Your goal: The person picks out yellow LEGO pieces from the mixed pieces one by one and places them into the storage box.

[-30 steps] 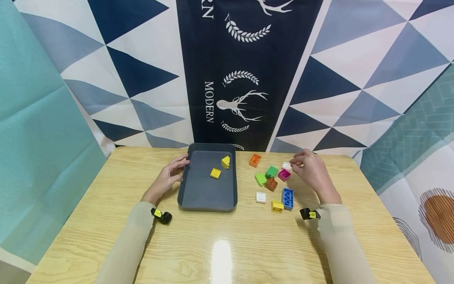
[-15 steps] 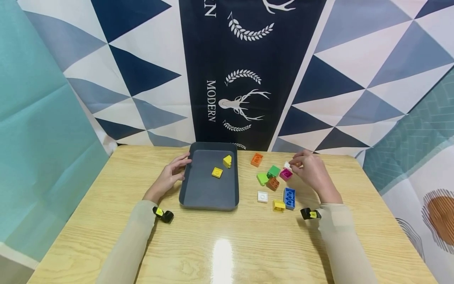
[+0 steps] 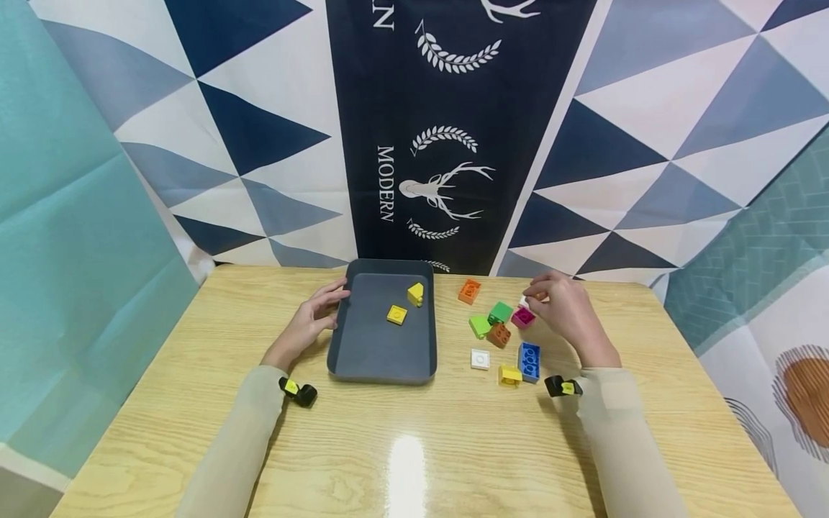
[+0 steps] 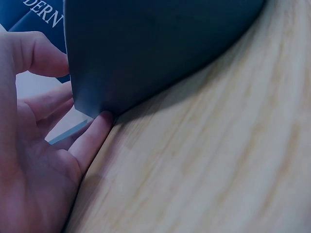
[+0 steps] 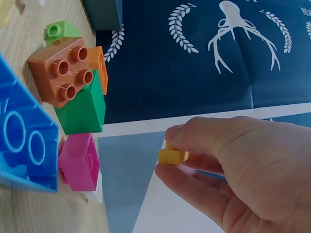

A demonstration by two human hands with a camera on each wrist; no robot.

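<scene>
At the left side of the dark grey tray (image 3: 382, 356), the left hand (image 3: 311, 316) rests relaxed fingertips against the wall. In the left wrist view, its thumb and fingers touch the tray's outer edge just above the table. Inside the tray lie a flat yellow brick (image 3: 397, 314) and a wedge-shaped yellow brick (image 3: 415, 293). Over the right end of the brick pile is the right hand (image 3: 570, 313). Between thumb and fingertips it pinches a small yellow brick (image 5: 171, 156), partly hidden by the fingers. Just below that hand sit a magenta brick (image 3: 523, 318) and a white brick (image 5: 97, 188).
Between tray and right hand lie green (image 3: 500, 313), lime (image 3: 480, 326), brown (image 3: 499, 335) and orange (image 3: 469, 291) bricks. Closer to the person are a blue brick (image 3: 529, 361), a yellow brick (image 3: 509, 375) and a white square (image 3: 480, 360). A patterned cloth (image 3: 291, 144) hangs behind the table.
The head view has shifted slightly. The right hand has moved a little to the left over the white brick; the left hand stays at the tray.
</scene>
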